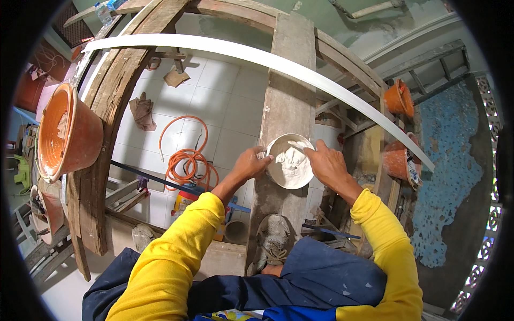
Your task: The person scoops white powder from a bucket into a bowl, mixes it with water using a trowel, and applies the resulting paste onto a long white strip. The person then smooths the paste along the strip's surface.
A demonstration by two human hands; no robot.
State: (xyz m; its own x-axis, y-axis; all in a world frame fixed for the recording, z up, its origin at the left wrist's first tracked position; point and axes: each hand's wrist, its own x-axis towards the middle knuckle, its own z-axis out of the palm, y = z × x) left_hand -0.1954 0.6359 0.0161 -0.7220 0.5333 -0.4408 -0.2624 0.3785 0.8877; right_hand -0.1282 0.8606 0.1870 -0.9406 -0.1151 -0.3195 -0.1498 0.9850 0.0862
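Plank: a grey, stained wooden plank (292, 101) runs ahead of you, and your shoe (276, 232) is on it.
Room: below is a white tiled floor (235, 120) with a coiled orange hose (185, 166); a long white strip (241, 46) crosses over the plank.
Bowl: the round bowl (293, 187) with white material (292, 168) is between your hands, above the plank.
Left hand: your left hand (251, 163) is closed on its left rim.
Right hand: your right hand (327, 166) is half curled at the right rim; what it pinches, I cannot tell.
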